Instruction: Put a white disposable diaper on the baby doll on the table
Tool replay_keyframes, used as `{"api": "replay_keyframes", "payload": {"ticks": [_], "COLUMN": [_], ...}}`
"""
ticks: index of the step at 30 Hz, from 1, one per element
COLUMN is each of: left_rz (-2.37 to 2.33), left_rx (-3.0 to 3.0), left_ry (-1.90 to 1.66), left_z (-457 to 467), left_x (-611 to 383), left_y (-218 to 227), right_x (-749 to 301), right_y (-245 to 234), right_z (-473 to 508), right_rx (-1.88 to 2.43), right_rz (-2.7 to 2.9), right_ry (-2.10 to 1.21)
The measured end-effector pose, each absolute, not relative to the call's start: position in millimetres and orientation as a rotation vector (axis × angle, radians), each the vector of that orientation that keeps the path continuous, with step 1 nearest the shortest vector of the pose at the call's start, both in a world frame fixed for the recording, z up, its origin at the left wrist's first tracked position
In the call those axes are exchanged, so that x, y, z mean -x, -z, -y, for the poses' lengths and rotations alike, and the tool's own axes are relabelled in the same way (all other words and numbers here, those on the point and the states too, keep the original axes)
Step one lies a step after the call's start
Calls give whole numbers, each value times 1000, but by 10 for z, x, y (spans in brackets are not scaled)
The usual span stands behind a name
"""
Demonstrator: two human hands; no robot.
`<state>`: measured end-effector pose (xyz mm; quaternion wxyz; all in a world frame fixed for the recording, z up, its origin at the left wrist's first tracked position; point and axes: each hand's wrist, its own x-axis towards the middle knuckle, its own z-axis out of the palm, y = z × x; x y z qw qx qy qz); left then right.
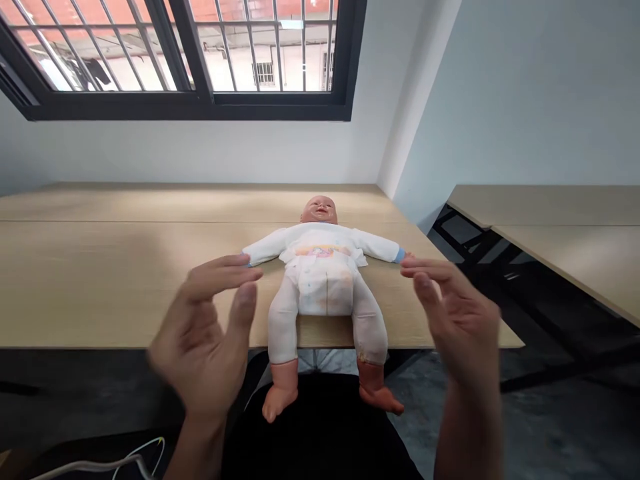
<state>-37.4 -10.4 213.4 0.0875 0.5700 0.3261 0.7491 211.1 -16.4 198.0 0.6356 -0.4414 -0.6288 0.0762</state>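
A baby doll [320,240] lies on its back on the wooden table, arms spread wide, its lower legs hanging over the front edge. It wears a white top with blue cuffs and a white diaper [325,287] with a printed waistband. My left hand [205,327] is raised on the left, fingers apart from the thumb, nothing in it. On the other side my right hand [455,313] is held up likewise, thumb and fingers separated and empty. Both hands are nearest the doll's sleeve ends; whether the fingertips touch them I cannot tell.
The light wooden table [125,280] reaches back to the wall under a barred window [200,100]. A second table [565,233] with dark legs stands at the right. Cables [130,460] show at the lower left. My dark-clothed lap [320,433] is below the front edge.
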Motion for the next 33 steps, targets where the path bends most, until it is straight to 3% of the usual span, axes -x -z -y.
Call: {"api": "replay_keyframes", "payload": {"ticks": [7, 16, 21, 26, 33], "left_rz": [-1073, -1316, -1293, -1160, -1113], "left_rx": [-1656, -1951, -1901, -1738, -1618], "left_ry": [-1954, -1326, -1280, -1142, -1207], "left_z": [-204, -483, -533, -631, -696], "left_x": [422, 496, 383, 292, 303], "left_y": [-1859, -1423, -1241, -1245, -1229], "right_x": [-2271, -2066, -1981, -1971, -1996], "right_y": [-1415, -1209, -1104, -1063, -1082], "right_z": [26, -99, -147, -309, -381], "right_rx": [1327, 1314, 1297, 1270, 1247], "right_rz": [1523, 1622, 1685, 1751, 1674], "right_ry": [-307, -309, -253, -410, -546]}}
